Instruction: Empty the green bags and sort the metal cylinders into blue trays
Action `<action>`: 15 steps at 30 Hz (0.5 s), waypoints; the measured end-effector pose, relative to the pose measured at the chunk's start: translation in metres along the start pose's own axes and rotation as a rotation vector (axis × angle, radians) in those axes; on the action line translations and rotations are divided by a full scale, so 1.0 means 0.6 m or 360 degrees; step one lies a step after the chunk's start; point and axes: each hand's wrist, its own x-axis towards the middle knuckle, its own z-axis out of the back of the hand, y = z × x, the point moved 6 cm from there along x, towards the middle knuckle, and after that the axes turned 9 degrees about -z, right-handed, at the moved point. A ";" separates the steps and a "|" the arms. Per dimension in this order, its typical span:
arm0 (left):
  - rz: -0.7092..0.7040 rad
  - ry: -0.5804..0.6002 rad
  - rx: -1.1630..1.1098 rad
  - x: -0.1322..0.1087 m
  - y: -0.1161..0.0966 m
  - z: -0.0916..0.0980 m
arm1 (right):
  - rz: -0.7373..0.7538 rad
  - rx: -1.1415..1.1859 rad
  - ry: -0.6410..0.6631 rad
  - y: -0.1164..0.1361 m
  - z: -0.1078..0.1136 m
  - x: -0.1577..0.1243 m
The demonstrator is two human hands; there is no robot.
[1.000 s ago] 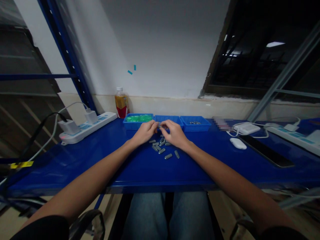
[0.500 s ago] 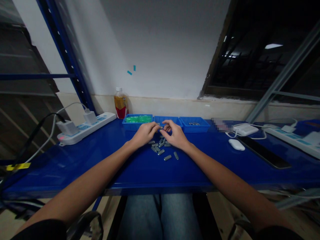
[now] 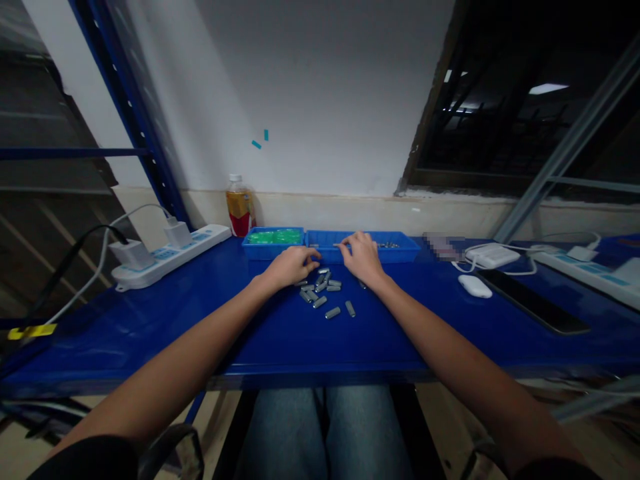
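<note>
My left hand hovers over the left of a loose pile of small grey metal cylinders on the blue table. Its fingers are bent, with a gap between thumb and index finger, and nothing shows between them. My right hand reaches to the front of the middle blue bin. Thumb and index finger are pinched there at a tiny light-coloured piece, too small to name. This hand hides the join between the middle bin and the right blue bin, which has small shiny metal parts in it.
A blue bin of green packets stands at the left, before a drink bottle. A power strip with plugged chargers lies further left. At the right lie a white earbud case, a dark phone and cables.
My hands were together above the pile and have moved apart. The right one went right and away from me to the middle bin; the left stayed near the pile, its fingers loosened.
</note>
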 end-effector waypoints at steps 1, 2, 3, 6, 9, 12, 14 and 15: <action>0.0046 0.0044 0.0023 0.002 0.002 -0.001 | -0.0040 -0.0042 0.0031 -0.004 -0.004 0.001; 0.0090 0.0081 0.0040 0.003 0.002 -0.003 | -0.0063 -0.0082 0.0067 -0.005 -0.007 0.002; 0.0128 0.0115 0.0056 0.004 0.002 -0.004 | -0.0072 -0.0117 0.0104 -0.005 -0.009 0.002; 0.0214 0.0213 0.0095 0.002 -0.002 -0.013 | -0.0066 -0.0195 0.0188 0.001 -0.013 -0.002; 0.0259 0.0244 0.0109 0.000 -0.002 -0.020 | -0.0062 -0.0186 0.0178 0.005 -0.008 -0.006; 0.0229 0.0210 0.0006 -0.001 -0.002 -0.018 | 0.0038 -0.0061 0.0052 0.018 0.011 -0.013; 0.0170 0.0149 -0.0112 -0.001 -0.006 -0.008 | 0.0210 0.0081 0.0041 0.036 0.020 -0.021; 0.0143 0.0103 -0.0169 -0.001 -0.008 0.000 | 0.0314 0.0152 0.0074 0.046 0.023 -0.026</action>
